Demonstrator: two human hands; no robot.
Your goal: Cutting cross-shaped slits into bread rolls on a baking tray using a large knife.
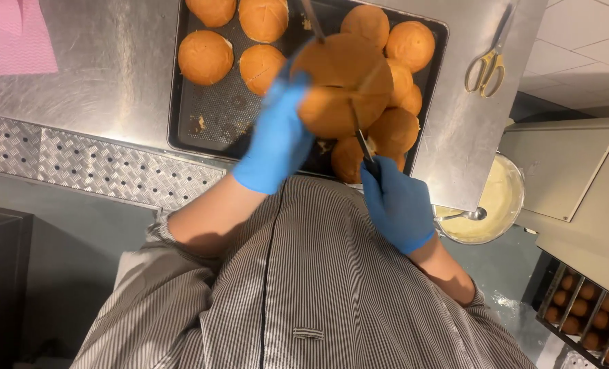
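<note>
Bun between gloved hands

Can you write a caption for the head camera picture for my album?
Left hand holds a bun while the right hand cuts it with a knife over the tray.

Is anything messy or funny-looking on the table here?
Mostly tidy. Crumbs lie scattered on the bare part of the baking tray, and yellow scissors sit close to the steel table's right edge.

Buns on tray, scissors to its right (bowl nearer the body).
</note>
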